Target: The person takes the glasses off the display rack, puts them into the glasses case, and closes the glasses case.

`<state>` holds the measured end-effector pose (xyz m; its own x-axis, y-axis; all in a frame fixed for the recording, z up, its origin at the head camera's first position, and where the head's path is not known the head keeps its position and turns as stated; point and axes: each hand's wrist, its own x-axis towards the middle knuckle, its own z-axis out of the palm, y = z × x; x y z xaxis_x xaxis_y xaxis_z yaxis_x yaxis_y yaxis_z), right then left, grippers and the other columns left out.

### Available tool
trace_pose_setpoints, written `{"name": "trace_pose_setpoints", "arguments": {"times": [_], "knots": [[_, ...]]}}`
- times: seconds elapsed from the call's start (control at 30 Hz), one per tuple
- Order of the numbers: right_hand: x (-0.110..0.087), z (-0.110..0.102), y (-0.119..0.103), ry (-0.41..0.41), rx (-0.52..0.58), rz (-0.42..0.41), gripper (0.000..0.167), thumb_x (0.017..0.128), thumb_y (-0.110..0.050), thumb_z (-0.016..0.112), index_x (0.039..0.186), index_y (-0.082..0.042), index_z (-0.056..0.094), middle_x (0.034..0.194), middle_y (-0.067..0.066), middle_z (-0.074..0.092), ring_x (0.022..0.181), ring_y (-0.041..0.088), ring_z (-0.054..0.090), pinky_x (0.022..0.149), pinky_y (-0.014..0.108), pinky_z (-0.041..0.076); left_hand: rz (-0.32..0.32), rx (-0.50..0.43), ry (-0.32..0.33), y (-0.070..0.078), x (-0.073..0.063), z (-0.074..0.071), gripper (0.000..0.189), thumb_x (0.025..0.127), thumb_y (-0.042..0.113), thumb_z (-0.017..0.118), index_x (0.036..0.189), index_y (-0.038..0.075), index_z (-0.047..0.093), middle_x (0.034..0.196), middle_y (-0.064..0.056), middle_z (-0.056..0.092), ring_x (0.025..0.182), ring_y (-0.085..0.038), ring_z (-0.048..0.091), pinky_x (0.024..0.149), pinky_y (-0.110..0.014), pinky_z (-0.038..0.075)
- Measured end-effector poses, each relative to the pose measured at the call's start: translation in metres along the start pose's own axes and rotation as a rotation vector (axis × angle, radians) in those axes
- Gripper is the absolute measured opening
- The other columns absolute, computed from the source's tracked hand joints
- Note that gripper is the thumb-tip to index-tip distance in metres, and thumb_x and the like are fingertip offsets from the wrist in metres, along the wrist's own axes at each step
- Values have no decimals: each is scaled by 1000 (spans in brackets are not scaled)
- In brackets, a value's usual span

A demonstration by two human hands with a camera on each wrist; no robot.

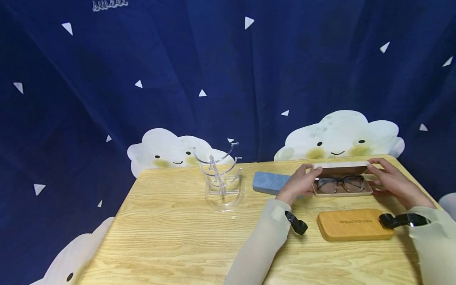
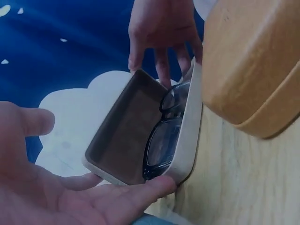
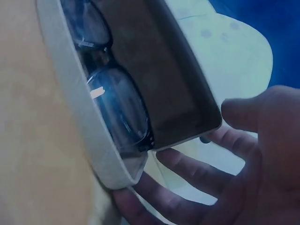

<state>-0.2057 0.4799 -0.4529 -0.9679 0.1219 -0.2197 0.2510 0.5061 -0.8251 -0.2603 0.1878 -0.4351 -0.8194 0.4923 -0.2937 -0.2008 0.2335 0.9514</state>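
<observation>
A pale eyeglass case [image 1: 342, 194] stands partly open on the table, its brown-lined lid tilted up. Inside lies a pair of dark-framed eyeglasses [image 1: 340, 185] with the lenses facing up. At the case's left end is my left hand [image 1: 301, 183]; in the left wrist view its fingers [image 2: 140, 194] touch the end while the thumb stands apart from the lid. My right hand [image 1: 392, 181] is at the other end, with the thumb on the lid's corner and the fingers along the end wall [image 3: 133, 176].
A tan eyeglass case [image 1: 354, 225] lies closed in front of the pale one. Behind my left hand is a blue case [image 1: 270, 182], partly hidden. To the left stands a clear tiered display stand [image 1: 219, 178]. A dark blue curtain [image 1: 228, 59] hangs behind the wooden table [image 1: 171, 237].
</observation>
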Motion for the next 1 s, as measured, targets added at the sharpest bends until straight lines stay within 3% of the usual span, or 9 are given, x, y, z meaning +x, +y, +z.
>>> {"name": "trace_pose_setpoints", "arguments": {"times": [0.1,0.2,0.47,0.6,0.77,1.0], "knots": [[0,1,-3,-3,-57,42,67,113,-48,20,151,7,26,154,48,23,129,64,48,80,47,63,0,44,89,-2,-1,3,51,102,55,60,147,31,56,109,-6,68,87,-28,73,86,-44,64],[0,2,-5,-13,-72,86,81,111,-56,16,157,11,17,156,49,21,135,66,40,83,49,64,8,86,156,-4,0,5,44,103,54,59,139,31,63,99,-11,70,82,-31,74,79,-42,65],[-2,4,-5,-13,-75,68,75,112,-53,20,151,11,27,151,51,29,118,56,64,76,39,66,62,158,272,-6,0,8,26,103,43,65,118,23,71,70,-2,61,74,-39,76,64,-42,66],[-2,4,-4,-25,-81,96,87,110,-59,19,160,12,15,154,49,26,130,61,53,79,40,66,83,176,294,-8,0,8,22,102,42,67,112,23,73,68,0,61,70,-37,76,59,-38,64],[-1,1,-3,-59,-66,80,86,111,-55,21,158,18,13,154,49,27,117,44,66,77,36,66,105,180,287,-8,0,6,20,102,40,68,111,22,73,64,-1,62,69,-37,76,54,-33,61],[0,-8,3,-142,-41,85,86,112,-53,25,158,18,9,158,48,21,118,40,69,86,38,66,80,140,255,-5,-3,4,16,100,34,71,110,21,72,76,-1,65,77,-38,78,69,-44,66]]}}
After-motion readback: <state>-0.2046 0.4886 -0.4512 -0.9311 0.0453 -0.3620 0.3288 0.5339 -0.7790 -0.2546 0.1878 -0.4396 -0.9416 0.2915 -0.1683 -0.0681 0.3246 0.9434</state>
